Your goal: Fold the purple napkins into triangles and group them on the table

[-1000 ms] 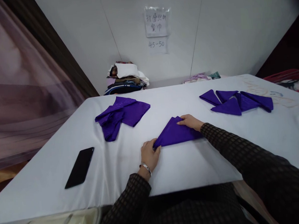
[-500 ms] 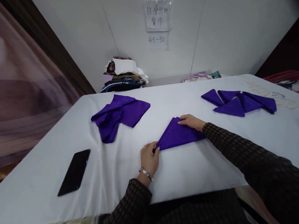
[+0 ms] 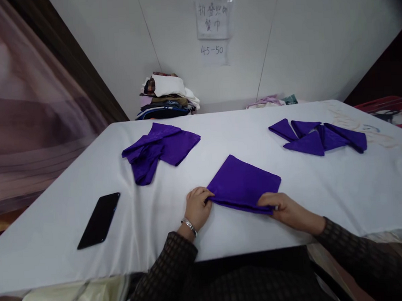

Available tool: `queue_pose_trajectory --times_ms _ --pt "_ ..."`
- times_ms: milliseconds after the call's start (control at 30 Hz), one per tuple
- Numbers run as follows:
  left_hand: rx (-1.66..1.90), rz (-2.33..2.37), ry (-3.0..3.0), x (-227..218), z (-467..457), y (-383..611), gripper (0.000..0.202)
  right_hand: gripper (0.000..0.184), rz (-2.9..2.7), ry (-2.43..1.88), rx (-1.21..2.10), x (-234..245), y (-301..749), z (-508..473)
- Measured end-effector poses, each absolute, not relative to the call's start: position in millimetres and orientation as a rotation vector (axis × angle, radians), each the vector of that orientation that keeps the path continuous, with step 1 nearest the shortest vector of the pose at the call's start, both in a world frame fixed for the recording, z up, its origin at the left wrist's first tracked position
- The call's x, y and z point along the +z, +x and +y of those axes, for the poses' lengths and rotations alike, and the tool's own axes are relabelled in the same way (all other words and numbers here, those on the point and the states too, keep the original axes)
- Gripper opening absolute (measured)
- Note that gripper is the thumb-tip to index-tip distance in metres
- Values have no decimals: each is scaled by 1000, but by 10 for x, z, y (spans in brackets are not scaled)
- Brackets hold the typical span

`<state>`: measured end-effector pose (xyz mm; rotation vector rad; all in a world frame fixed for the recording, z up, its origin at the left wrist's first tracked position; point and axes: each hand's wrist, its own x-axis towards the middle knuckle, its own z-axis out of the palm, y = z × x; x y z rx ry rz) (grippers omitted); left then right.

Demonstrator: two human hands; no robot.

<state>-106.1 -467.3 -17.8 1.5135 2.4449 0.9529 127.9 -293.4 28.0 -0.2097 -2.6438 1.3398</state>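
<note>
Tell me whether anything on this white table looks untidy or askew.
The heap of purple cloth napkins at the far left is crumpled, unlike the neat purple folded triangles at the right. The black flat smartphone lies askew to the edge of the white table. The purple square napkin in the left hand and right hand lies flat.

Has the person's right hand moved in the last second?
Yes. The right hand came from the far corner of the purple napkin toward the near edge of the table; it now pinches the cloth's near right corner.
</note>
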Motion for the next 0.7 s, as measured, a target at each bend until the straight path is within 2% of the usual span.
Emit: queue_pose_trajectory --times_ms 100,233,400,567,700 --pt "962 2450 1558 -227 -4680 -1062 32 38 -2710 9 1000 55 1379 -3095" --pt "838 2510 1665 -241 -4661 -1157 33 41 -2706 103 799 -98 1381 -3194" --pt "666 2610 1646 -159 -4492 -1548 34 31 -2747 67 731 -85 994 -3305" --pt "903 2748 1183 -111 -4440 -1755 39 23 -2789 128 773 -83 573 -3546" --pt "942 2730 914 -93 -4490 -1651 45 32 -2797 324 940 -34 620 -3559"
